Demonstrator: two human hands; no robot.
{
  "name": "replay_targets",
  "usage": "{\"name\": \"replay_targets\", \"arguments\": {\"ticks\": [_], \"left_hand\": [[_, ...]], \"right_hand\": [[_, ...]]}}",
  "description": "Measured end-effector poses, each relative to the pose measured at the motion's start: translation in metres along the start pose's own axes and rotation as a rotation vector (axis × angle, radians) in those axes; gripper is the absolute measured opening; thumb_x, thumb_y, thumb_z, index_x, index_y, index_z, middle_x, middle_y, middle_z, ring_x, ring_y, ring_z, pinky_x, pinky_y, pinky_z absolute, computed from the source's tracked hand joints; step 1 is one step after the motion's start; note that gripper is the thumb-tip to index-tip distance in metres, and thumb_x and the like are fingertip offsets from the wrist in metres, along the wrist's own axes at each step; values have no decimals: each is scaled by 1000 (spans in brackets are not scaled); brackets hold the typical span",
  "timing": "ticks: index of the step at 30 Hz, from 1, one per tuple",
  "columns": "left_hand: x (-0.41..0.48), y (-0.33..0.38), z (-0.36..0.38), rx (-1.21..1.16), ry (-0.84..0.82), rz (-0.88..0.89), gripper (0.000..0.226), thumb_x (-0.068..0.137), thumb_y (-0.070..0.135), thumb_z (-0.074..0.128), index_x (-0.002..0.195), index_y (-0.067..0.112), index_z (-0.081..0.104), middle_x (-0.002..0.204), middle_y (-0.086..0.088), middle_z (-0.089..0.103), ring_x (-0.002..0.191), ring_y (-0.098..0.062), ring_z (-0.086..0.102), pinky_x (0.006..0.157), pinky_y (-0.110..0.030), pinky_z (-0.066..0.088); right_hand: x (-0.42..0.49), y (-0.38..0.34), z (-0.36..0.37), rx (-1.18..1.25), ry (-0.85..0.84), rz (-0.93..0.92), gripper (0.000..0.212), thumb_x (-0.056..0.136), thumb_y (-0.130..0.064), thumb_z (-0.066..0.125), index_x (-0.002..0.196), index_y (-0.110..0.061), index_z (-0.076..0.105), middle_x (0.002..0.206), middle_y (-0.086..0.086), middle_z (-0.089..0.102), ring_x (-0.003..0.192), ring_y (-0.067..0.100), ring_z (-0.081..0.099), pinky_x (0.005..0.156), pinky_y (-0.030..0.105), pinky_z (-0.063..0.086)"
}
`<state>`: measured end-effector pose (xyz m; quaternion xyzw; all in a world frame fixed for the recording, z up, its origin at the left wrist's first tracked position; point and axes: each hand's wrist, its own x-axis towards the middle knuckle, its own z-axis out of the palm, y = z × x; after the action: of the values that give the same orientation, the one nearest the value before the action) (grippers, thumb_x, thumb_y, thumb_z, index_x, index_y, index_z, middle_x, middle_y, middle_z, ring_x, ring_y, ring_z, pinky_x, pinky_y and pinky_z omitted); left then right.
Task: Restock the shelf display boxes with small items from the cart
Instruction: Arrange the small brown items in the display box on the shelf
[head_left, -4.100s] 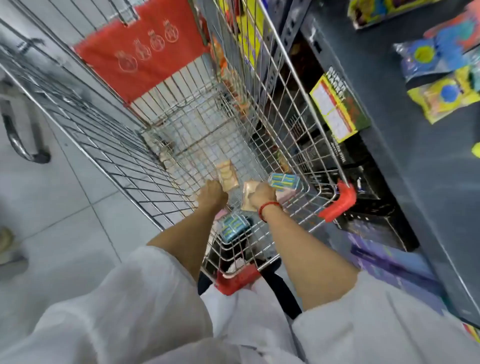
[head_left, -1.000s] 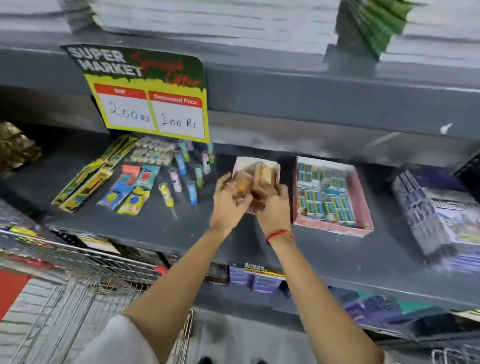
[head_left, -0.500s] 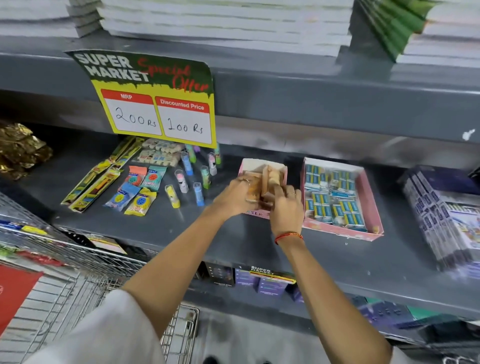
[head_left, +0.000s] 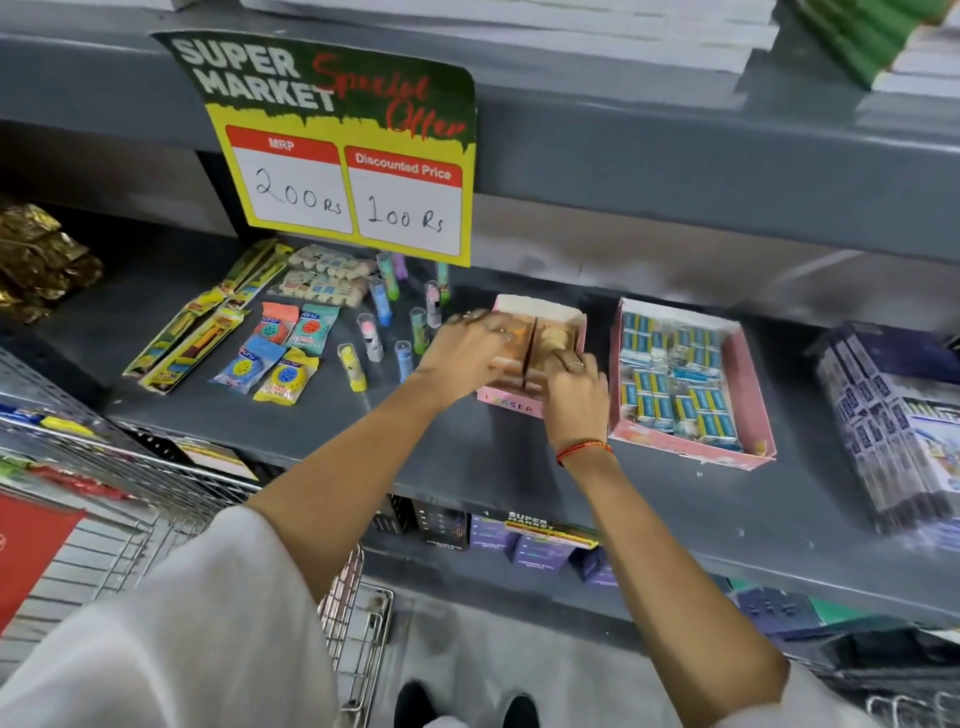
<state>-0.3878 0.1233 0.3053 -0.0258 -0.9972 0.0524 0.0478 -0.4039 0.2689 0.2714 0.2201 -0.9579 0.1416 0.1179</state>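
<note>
A yellow price sign (head_left: 358, 171) hangs from the upper shelf edge. Below the sign stand small coloured tubes (head_left: 369, 338), and left of them lie round toy packets (head_left: 275, 358) and long yellow packs (head_left: 202, 327). Far left of the sign sits a golden wrapper heap (head_left: 36, 260).

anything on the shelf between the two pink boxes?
Head view: nothing. Bare grey shelf separates the small pink box from the bigger pink box; right hand overlaps the gap's front.
</note>
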Motion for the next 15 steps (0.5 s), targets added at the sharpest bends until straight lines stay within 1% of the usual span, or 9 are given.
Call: {"name": "replay_targets", "arguments": {"ticks": [2, 4, 8, 10, 12, 13, 15], "left_hand": [[3, 0, -4, 13, 44, 10, 41, 86, 24, 60, 126, 17, 59, 142, 4, 48, 122, -21, 51, 97, -38, 45], [2, 5, -1, 22, 23, 35, 38, 85, 20, 59, 124, 16, 60, 142, 4, 48, 119, -22, 54, 94, -36, 47], [-1, 7, 9, -60, -19, -30, 43, 82, 14, 66, 124, 12, 55, 135, -3, 50, 118, -25, 51, 91, -37, 50], [0, 7, 8, -50, -5, -34, 45, 82, 13, 68, 124, 11, 54, 132, -5, 51, 117, -26, 53, 91, -37, 50], [0, 6, 8, -46, 6, -31, 43, 82, 15, 68, 123, 11, 57, 134, -4, 51, 117, -25, 54, 92, -38, 50], [-4, 6, 8, -58, 17, -26, 40, 82, 18, 68, 121, 11, 59, 136, -2, 51, 117, -25, 55, 93, -39, 49], [-17, 3, 9, -131, 47, -34, 36, 85, 23, 65, 118, 10, 61, 136, -2, 52, 118, -25, 54, 96, -40, 48]], "right_hand": [[-1, 0, 2, 5, 14, 2, 39, 64, 16, 66, 100, 1, 68, 104, 22, 71, 92, 42, 62, 75, 46, 54], [-2, 0, 3, -2, 12, 7, 41, 63, 17, 68, 101, 2, 68, 103, 23, 71, 91, 43, 62, 75, 46, 54], [0, -3, 3, -53, 20, -15, 38, 57, 17, 71, 93, 2, 70, 97, 22, 72, 86, 42, 64, 70, 44, 54], [2, -5, 0, -49, 6, -28, 37, 63, 16, 66, 96, 3, 69, 104, 23, 70, 93, 42, 61, 76, 44, 52], [6, -4, -1, -46, -37, -29, 37, 71, 15, 59, 105, 3, 66, 113, 23, 66, 103, 42, 56, 82, 45, 49], [8, -4, -1, -49, -51, -24, 38, 73, 13, 57, 108, 3, 65, 114, 24, 65, 105, 42, 55, 84, 45, 49], [9, -7, -2, -38, -32, -6, 36, 69, 12, 63, 104, 3, 68, 105, 26, 68, 98, 43, 58, 78, 45, 53]]}}
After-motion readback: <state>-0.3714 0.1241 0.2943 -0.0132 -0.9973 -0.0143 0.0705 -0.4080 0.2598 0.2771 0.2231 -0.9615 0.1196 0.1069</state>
